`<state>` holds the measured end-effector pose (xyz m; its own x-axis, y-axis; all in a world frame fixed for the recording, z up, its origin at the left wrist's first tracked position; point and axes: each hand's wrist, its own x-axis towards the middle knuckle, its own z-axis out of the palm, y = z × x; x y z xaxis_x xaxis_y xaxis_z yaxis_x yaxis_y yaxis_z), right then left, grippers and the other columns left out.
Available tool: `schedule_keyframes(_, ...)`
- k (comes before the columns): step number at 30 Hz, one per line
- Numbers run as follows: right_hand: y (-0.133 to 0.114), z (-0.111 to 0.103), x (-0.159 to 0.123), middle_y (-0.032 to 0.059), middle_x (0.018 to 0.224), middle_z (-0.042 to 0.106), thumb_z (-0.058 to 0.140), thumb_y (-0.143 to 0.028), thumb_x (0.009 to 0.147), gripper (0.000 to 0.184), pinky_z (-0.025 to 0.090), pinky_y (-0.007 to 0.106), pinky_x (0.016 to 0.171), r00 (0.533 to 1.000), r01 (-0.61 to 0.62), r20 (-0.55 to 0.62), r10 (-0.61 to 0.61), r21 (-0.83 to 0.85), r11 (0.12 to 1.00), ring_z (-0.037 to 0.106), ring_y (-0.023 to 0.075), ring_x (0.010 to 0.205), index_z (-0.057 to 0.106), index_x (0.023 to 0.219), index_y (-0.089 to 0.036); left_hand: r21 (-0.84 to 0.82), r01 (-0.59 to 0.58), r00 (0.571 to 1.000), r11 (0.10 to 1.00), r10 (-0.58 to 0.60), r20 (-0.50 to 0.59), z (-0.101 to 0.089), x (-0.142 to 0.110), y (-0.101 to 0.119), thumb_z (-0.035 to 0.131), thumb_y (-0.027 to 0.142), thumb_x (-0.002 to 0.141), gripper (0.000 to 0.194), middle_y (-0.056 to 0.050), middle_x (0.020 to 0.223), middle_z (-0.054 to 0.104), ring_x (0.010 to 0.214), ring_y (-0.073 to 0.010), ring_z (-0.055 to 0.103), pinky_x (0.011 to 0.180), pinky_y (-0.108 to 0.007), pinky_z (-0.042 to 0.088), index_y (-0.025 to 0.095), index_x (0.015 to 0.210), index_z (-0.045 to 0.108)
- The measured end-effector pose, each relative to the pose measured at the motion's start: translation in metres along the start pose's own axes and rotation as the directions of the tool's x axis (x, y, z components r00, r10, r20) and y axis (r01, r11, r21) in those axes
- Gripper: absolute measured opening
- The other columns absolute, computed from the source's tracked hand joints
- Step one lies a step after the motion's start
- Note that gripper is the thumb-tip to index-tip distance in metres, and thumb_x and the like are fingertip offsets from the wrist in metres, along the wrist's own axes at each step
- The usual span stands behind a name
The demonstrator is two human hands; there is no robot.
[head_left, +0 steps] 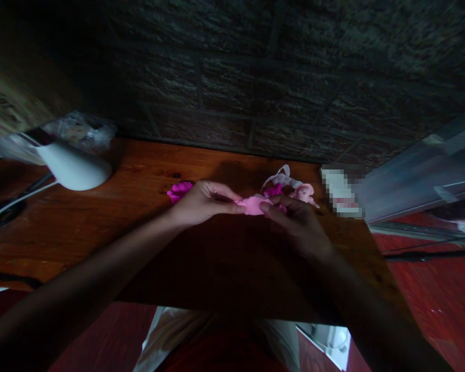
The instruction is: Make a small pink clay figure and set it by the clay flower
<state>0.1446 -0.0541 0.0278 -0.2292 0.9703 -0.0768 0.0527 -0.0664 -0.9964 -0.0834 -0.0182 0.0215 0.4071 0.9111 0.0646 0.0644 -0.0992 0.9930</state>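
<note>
Between my two hands is a light pink, soft-looking piece, perhaps fabric or paper; its kind is unclear. My left hand pinches its left end between thumb and fingers. My right hand grips the other end, thumb on the near side. Just behind my left hand lies a magenta ruffled piece on the wooden table. Beyond my right hand are a bright magenta piece, a pale pink crumpled piece and a whitish looped strip, partly hidden by the hand.
A white cone-shaped lamp base with a cable stands on the wooden table at left, before a clear plastic bag. A blurred-out white box lies at the right edge. A dark brick wall rises behind.
</note>
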Motion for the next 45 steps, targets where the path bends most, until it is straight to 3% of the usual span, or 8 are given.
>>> schedule_keyframes(8, 0.004, 0.008, -0.004, -0.0051, 0.058, 0.047, 0.073, -0.046, 0.088, 0.029, 0.029, 0.024, 0.047, 0.99, 0.134, 0.097, -0.104, -0.386, 0.913, 0.038, 0.0102, 0.053, 0.073, 0.078, -0.019, -0.001, -0.015, 0.996, 1.0, 0.015, 0.088, 0.005, -0.001, -0.015, 0.087, 0.026, 0.073, 0.027, -0.009, 0.103, 0.084, 0.096, -0.0225, 0.079, 0.094, -0.037, 0.062, 0.015, 0.098, 0.082)
schedule_keyframes(16, 0.006, 0.012, -0.001, -0.0021, 0.072, 0.062, 0.083, -0.041, 0.076, 0.029, 0.041, 0.024, 0.056, 0.983, 0.099, -0.135, -0.124, -0.175, 0.98, 0.049, 0.0101, 0.06, 0.065, 0.082, -0.019, -0.183, -0.01, 0.996, 0.983, 0.026, 0.086, 0.02, -0.007, -0.004, 0.075, 0.023, 0.09, 0.053, -0.014, 0.145, 0.066, 0.134, -0.0271, 0.064, 0.116, -0.043, 0.05, 0.017, 0.141, 0.064)
schedule_keyframes(21, 0.006, 0.019, -0.003, -0.0084, 0.054, 0.051, 0.086, -0.054, 0.073, 0.041, 0.025, 0.021, 0.04, 0.993, -0.116, 0.007, 0.116, 0.044, 0.992, 0.038, 0.0064, 0.043, 0.063, 0.082, -0.02, -0.091, -0.165, 0.971, 0.982, 0.178, 0.161, 0.024, -0.008, -0.014, 0.085, 0.018, 0.078, 0.062, -0.013, 0.14, 0.07, 0.124, -0.0262, 0.071, 0.107, -0.038, 0.057, 0.017, 0.137, 0.067)
schedule_keyframes(28, 0.002, 0.014, -0.004, -0.0084, 0.057, 0.055, 0.09, -0.05, 0.07, 0.045, 0.023, 0.021, 0.036, 0.987, -0.145, 0.08, 0.14, 0.055, 0.988, 0.037, 0.0054, 0.039, 0.07, 0.097, -0.019, 0.145, -0.293, 0.956, 0.945, 0.286, 0.068, 0.02, -0.012, -0.01, 0.079, 0.021, 0.085, 0.038, -0.01, 0.118, 0.081, 0.1, -0.0204, 0.078, 0.093, -0.03, 0.062, 0.016, 0.122, 0.075)
schedule_keyframes(33, -0.009, 0.005, 0.005, -0.0027, 0.064, 0.058, 0.083, -0.064, 0.074, 0.049, 0.023, 0.022, 0.042, 0.982, -0.135, -0.082, 0.172, 0.338, 0.931, 0.035, 0.0054, 0.047, 0.071, 0.075, -0.017, 0.135, -0.211, 0.971, 0.968, 0.223, -0.084, 0.008, -0.005, -0.004, 0.083, 0.026, 0.081, 0.032, -0.011, 0.115, 0.08, 0.099, -0.0205, 0.076, 0.086, -0.027, 0.06, 0.015, 0.11, 0.078)
schedule_keyframes(38, -0.004, 0.001, 0.011, -0.0063, 0.052, 0.037, 0.075, -0.062, 0.083, 0.053, 0.024, 0.022, 0.043, 0.939, -0.333, 0.125, 0.322, 0.577, 0.746, 0.031, 0.0076, 0.046, 0.058, 0.058, -0.02, 0.05, -0.112, 0.993, 0.992, 0.111, 0.035, 0.002, 0.0, -0.002, 0.073, 0.023, 0.088, 0.01, -0.008, 0.099, 0.078, 0.078, -0.0137, 0.069, 0.07, -0.024, 0.054, 0.014, 0.088, 0.077)
schedule_keyframes(42, 0.004, 0.005, 0.007, -0.0126, 0.049, 0.023, 0.079, -0.038, 0.085, 0.023, 0.014, 0.021, 0.041, 0.938, -0.346, 0.209, 0.276, 0.594, 0.726, 0.014, 0.0068, 0.044, 0.066, 0.078, -0.02, -0.194, 0.097, 0.993, 0.976, -0.083, 0.078, 0.01, 0.002, -0.006, 0.076, 0.015, 0.082, 0.024, -0.003, 0.087, 0.074, 0.08, -0.0135, 0.067, 0.075, -0.025, 0.052, 0.015, 0.107, 0.076)
schedule_keyframes(45, 0.005, 0.009, 0.003, -0.0135, 0.05, 0.036, 0.081, -0.024, 0.082, 0.02, 0.014, 0.019, 0.042, 0.957, -0.291, 0.187, 0.223, 0.618, 0.73, 0.015, 0.0058, 0.044, 0.069, 0.098, -0.021, -0.398, 0.252, 0.968, 0.882, -0.224, 0.115, 0.013, 0.004, -0.007, 0.081, 0.02, 0.076, 0.029, -0.004, 0.088, 0.073, 0.075, -0.0124, 0.064, 0.065, -0.022, 0.048, 0.015, 0.104, 0.077)
